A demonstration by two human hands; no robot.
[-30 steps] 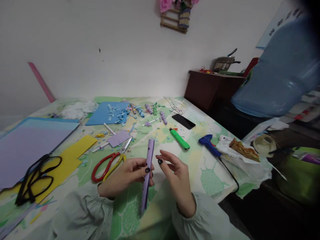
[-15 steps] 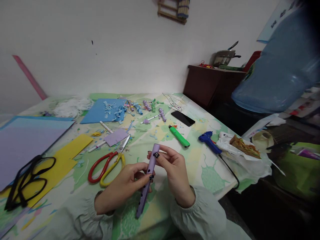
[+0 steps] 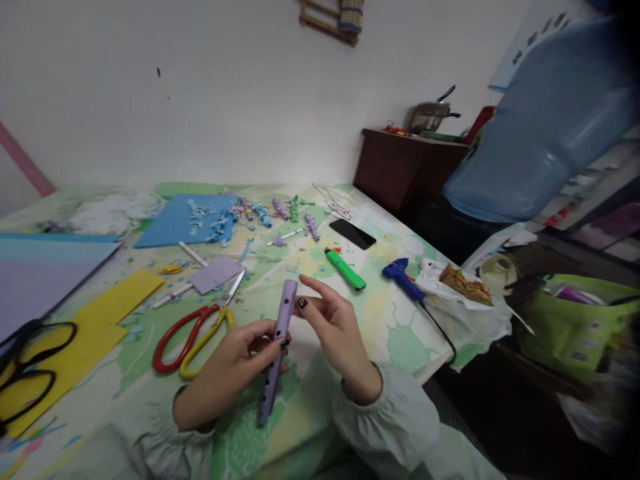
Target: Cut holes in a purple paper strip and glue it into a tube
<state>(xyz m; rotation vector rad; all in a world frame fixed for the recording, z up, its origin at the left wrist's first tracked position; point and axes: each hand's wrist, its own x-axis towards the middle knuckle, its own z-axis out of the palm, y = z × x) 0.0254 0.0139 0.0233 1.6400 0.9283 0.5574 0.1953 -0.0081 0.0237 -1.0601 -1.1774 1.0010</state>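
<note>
So the left hand (image 3: pixel 245 357) has a spotted purple tube (image 3: pixel 286 310) pinched about mid-length between thumb and fingers, tilted with its top end leaning away, right over the patterned tablecloth (image 3: pixel 410 343). The right hand (image 3: pixel 337 327) isn't gripping anything: fingers loosely spread just beside the tube's upper end, and I can't tell if a fingertip brushes it. My read is it's a steady-and-adjust step on the tube, and a next move up top would call for a firm left pinch that doesn't crush it, plus a light right-hand touch. Just past the left hand are red-and-yellow scissors (image 3: pixel 225 311), then a purple foam piece (image 3: pixel 216 275). A green-handled tool (image 3: pixel 345 269) and blue glue gun (image 3: pixel 404 279) lie off right, with a black phone (image 3: pixel 353 233) farther back near some little purple curls (image 3: pixel 312 227).
</note>
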